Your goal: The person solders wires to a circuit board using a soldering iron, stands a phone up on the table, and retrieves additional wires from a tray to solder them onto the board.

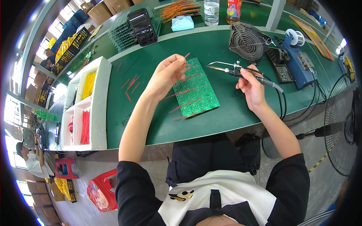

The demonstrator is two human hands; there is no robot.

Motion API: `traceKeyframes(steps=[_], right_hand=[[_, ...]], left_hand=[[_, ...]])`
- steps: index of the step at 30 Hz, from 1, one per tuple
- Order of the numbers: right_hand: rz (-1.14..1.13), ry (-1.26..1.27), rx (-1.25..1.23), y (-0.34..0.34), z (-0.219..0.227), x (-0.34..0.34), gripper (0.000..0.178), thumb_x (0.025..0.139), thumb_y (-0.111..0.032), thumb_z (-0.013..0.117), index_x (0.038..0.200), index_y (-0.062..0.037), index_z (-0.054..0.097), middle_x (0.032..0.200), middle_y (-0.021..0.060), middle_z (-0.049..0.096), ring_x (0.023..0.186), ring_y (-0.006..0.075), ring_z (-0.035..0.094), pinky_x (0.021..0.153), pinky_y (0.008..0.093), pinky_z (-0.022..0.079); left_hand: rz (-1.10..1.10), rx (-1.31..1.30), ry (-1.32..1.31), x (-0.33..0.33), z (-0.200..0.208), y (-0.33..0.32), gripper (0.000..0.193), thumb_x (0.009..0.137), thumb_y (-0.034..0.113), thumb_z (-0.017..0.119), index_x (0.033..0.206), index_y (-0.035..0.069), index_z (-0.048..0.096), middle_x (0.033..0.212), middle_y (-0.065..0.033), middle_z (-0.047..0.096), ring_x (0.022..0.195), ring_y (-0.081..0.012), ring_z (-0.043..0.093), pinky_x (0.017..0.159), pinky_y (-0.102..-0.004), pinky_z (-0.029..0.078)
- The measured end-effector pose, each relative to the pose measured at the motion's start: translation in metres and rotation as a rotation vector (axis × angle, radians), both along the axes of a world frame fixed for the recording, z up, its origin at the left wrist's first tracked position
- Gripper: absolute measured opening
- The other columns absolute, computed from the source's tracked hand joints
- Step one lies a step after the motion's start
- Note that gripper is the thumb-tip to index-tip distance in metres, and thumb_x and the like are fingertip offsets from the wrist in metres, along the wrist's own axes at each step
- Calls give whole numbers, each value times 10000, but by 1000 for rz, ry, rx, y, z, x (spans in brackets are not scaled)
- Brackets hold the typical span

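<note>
My left hand [169,72] is closed in a pinch over the far left edge of a green circuit board [207,94], with the end of a red wire [187,55] sticking out past its fingertips. Several other red wires [185,105] lie across the board in rows, some reaching beyond its left edge. To the right of the board, my right hand [252,86] grips a soldering iron [234,71] with a thin metal guide tube above its tip. The tip points left and is apart from the board. Loose red wires [128,94] lie on the green table left of my left forearm.
A white foam box [101,109] with yellow and red wires stands at left. Behind are stacked boards [122,34], a black phone [142,26] and bottles [211,13]. A square fan [248,42] and blue soldering station [298,62] stand right, their cables hanging over the edge.
</note>
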State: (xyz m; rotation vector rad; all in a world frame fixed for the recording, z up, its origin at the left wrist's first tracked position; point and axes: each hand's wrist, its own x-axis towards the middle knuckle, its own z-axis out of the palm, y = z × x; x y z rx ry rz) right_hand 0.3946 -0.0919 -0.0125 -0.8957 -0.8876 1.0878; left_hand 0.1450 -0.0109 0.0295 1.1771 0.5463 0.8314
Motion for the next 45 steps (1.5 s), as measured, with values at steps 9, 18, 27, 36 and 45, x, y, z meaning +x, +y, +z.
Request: traceKeyframes(steps=[9, 18, 27, 36, 45], right_hand=[[-18, 8, -20, -1, 4, 0, 158, 849, -164, 570, 756, -93, 464, 531, 23, 491, 431, 72, 436, 463, 207, 392], [-101, 95, 47, 2, 5, 8, 170, 856, -140, 558, 722, -93, 464, 521, 23, 474, 419, 68, 400, 503, 230, 443], [-108, 132, 54, 1, 3, 12, 169, 847, -131, 573, 713, -84, 481, 525, 28, 493, 419, 70, 416, 493, 221, 445], [-112, 206, -92, -22, 3, 3, 164, 864, -171, 574, 747, -89, 493, 554, 6, 511, 450, 56, 444, 507, 230, 466], [-92, 76, -23, -41, -2, -11, 174, 866, -171, 568, 777, -65, 462, 548, 54, 523, 421, 69, 441, 468, 231, 453]], left_hand=[[235, -180, -194, 9, 12, -13, 138, 903, 187, 515, 821, 79, 496, 822, -25, 544, 779, -121, 549, 683, -240, 458], [-9, -299, -208, -6, 8, -3, 124, 897, 170, 514, 809, 88, 485, 577, 63, 245, 475, -35, 215, 409, -202, 169], [242, 66, 155, 1, 7, -10, 104, 845, 137, 587, 771, 64, 588, 500, 57, 302, 397, -29, 214, 383, -228, 151], [337, 1254, 914, 10, -6, -25, 71, 771, 121, 627, 796, 60, 653, 730, -83, 587, 597, -252, 560, 551, -336, 451], [306, 1129, 693, 16, -26, -34, 47, 759, 45, 619, 791, 19, 643, 716, -80, 589, 569, -179, 556, 504, -274, 436]])
